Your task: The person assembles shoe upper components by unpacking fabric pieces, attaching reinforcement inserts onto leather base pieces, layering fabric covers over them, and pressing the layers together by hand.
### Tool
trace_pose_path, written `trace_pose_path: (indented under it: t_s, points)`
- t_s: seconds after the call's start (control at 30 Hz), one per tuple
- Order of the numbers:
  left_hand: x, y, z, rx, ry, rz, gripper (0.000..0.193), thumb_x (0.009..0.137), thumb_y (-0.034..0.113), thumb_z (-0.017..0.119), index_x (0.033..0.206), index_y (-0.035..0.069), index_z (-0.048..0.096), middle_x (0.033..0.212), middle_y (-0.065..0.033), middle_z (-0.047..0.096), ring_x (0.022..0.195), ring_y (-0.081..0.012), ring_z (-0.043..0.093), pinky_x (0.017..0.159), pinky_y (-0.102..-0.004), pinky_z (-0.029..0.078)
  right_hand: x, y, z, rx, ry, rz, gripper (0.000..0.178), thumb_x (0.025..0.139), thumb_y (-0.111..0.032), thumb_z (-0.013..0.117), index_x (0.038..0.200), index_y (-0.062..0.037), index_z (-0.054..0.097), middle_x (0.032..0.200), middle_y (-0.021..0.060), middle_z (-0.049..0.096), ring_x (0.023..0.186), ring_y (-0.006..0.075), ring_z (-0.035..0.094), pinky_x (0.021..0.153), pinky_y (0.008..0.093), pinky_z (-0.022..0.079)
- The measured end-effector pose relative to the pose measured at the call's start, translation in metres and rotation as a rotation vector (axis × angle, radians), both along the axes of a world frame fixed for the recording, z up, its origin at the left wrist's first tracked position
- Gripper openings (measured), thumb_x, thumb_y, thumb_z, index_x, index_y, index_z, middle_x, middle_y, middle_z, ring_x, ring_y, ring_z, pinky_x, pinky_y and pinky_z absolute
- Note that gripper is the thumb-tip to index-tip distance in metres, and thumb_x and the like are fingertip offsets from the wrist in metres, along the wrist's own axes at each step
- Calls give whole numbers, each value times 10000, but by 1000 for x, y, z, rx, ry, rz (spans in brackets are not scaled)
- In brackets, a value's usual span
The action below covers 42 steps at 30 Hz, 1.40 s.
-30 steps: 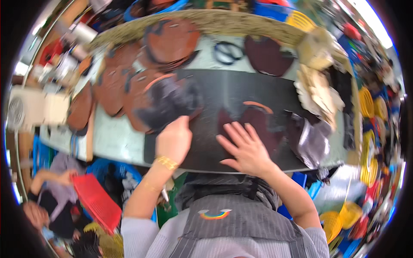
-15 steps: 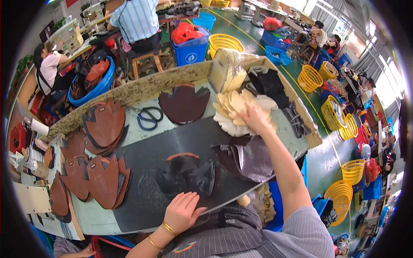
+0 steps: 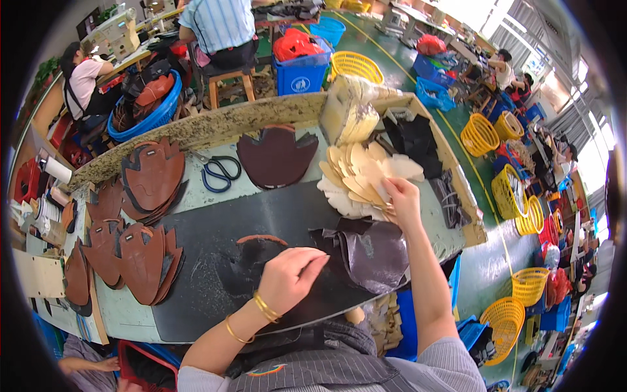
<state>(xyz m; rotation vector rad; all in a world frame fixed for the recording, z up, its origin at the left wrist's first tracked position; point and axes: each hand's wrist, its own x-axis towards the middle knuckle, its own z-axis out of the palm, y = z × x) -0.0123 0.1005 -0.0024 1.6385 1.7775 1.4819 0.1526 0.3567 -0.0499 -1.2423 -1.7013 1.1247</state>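
My right hand (image 3: 403,197) is at the near right side of a fanned pile of cream, rounded cut pieces (image 3: 346,171), thumb and fingers closed on one pale piece (image 3: 375,180). Over the dark mat (image 3: 196,261) hangs my left hand (image 3: 292,277), its fingers bent and pressed together with nothing visible in them. Beneath it a black leather cut piece (image 3: 245,264) with a brown-edged curve lies on the mat, partly hidden by the hand. Shiny dark leather pieces (image 3: 372,258) lie between my two hands, just nearer than the cream pile.
Brown leather pieces (image 3: 147,261) are stacked at the left. Dark blue-handled scissors (image 3: 221,175) and dark maroon pieces (image 3: 276,160) lie farther back. A worn block (image 3: 349,117) stands by the raised wooden rim (image 3: 209,124). Black scraps (image 3: 413,140) fill the far right corner.
My left hand has risen from the mat's near edge and moved over the black piece, its fingers bending together. My right hand has drawn back toward me, pinching a cream piece.
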Motion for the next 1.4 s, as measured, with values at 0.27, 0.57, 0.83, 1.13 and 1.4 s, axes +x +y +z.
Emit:
trace_pose_path:
  t_s: [0.27, 0.57, 0.83, 1.13, 1.4]
  points:
    - [9, 6, 18, 55, -968, -2, 198, 967, 78, 490, 1113, -36, 560, 1107, -88, 599, 993, -133, 594, 870, -264, 496, -28, -152, 69, 1341, -221, 486, 306, 697, -55, 704, 1001, -33, 683, 994, 70, 647, 835, 221, 630, 693, 319, 516]
    - [1, -50, 20, 100, -1143, 46, 153, 915, -3, 550, 1054, -43, 599, 994, -115, 651, 868, -167, 653, 802, -286, 552, -63, -203, 79, 725, 174, 555, 287, 727, 49, 696, 1009, -5, 683, 954, 114, 624, 790, 236, 623, 653, 310, 515]
    - [15, -87, 24, 107, -513, 200, 181, 922, -4, 539, 1074, -46, 628, 962, -115, 682, 838, -153, 673, 750, -247, 538, -53, -226, 87, 629, 114, 654, 196, 725, 70, 688, 915, 19, 683, 874, 124, 669, 695, 223, 640, 597, 283, 520]
    - [28, -99, 16, 65, -498, 225, 196, 886, -23, 590, 1071, -36, 652, 914, -82, 699, 813, -78, 621, 705, -208, 500, -49, -256, 81, 929, -34, 455, 154, 664, 82, 692, 799, 49, 625, 811, 137, 664, 667, 252, 649, 591, 306, 535]
    - [44, -88, -2, 81, -974, -149, 154, 828, -97, 471, 924, -2, 547, 952, -85, 605, 903, -128, 534, 840, -282, 417, -33, -218, 23, -1010, 958, 304, 268, 964, -205, 432, 1056, -2, 581, 1026, 107, 643, 949, 159, 614, 873, 313, 477]
